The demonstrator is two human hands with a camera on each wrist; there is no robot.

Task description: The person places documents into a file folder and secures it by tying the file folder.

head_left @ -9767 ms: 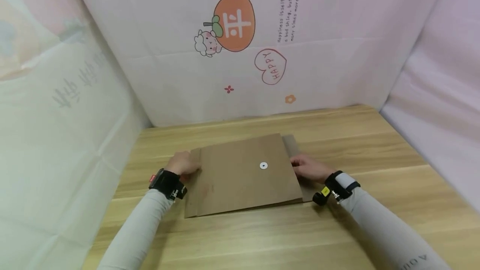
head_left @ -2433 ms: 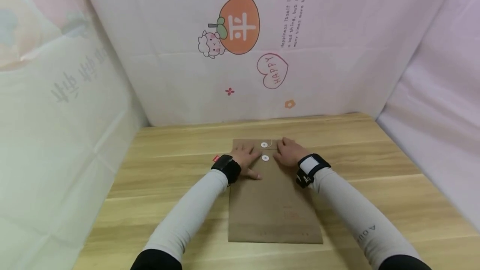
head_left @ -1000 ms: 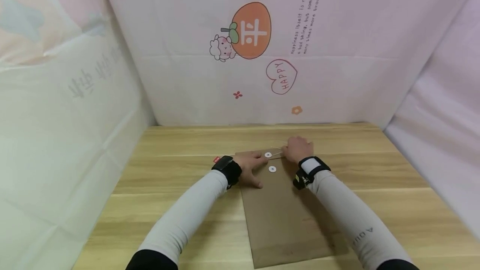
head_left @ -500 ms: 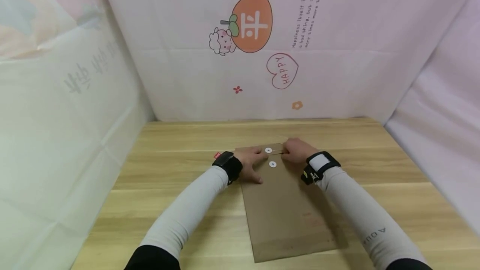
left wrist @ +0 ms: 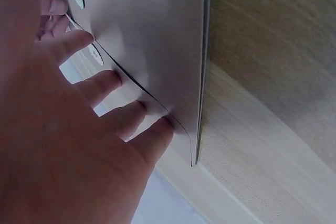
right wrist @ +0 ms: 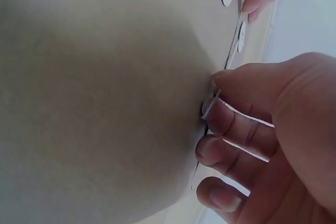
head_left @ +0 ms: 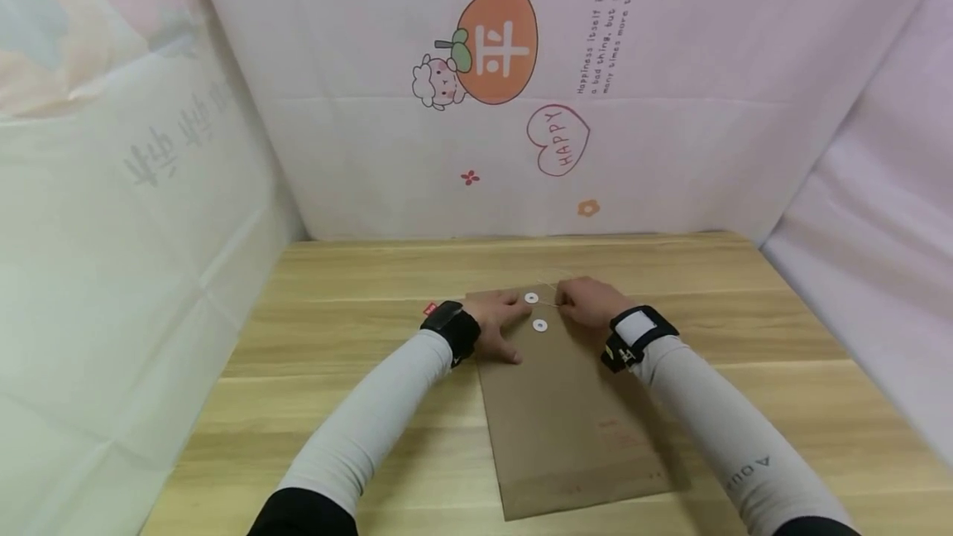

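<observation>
A brown kraft document envelope (head_left: pixel 573 420) lies on the wooden table, slightly turned, its flap closed at the far end. One white button (head_left: pixel 531 298) sits on the flap and a second white button (head_left: pixel 539 325) just below its edge. My left hand (head_left: pixel 493 325) rests on the left of the flap with fingers spread; its fingertips (left wrist: pixel 126 121) press along the flap's edge. At the right of the flap, my right hand (head_left: pixel 591 301) pinches a thin white string (right wrist: pixel 211 106) between thumb and forefinger. The string runs over from the flap button.
Bare wood table (head_left: pixel 357 404) surrounds the envelope. A printed white cloth (head_left: pixel 357 164) hangs behind the table, with more cloth at the left and right sides. Both wrists wear black straps with small cameras.
Earlier the envelope lay sideways with its flap open at the right; it has since been turned and the flap closed. My right hand has taken the string; the left stays on the flap.
</observation>
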